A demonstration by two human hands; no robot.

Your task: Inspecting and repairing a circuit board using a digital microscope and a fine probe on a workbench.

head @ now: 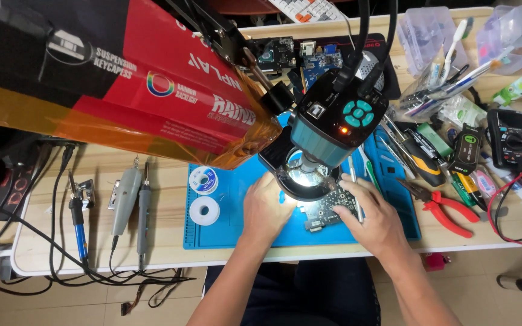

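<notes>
A pale wooden surface (152, 253) seen from above, crowded with electronics tools. At far left, black cables (25, 241) trail off the edge beside a soldering iron with a blue handle (78, 226) and two grey hand tools (131, 199). A large red and black box (122, 72) leans over the back left. Two spools of solder (203, 196) lie on the left part of a blue work mat (225, 232).

The left hand (265, 208) rests on the mat, fingers curled loosely; whether it holds anything cannot be told. A microscope camera (333, 124) with a lit ring light hangs just above. Under its lens lies a small dark circuit board (327, 214), gripped at its right edge by the fingers of the right hand (373, 220).

Further right lie red-handled pliers (448, 211), screwdrivers, a black multimeter (510, 139) and clear plastic boxes (436, 30).

Risks, as a judgement: the knuckles sit close to the ring light, so a bump could knock the focus; the loose cables could snag and drag tools off the edge.
</notes>
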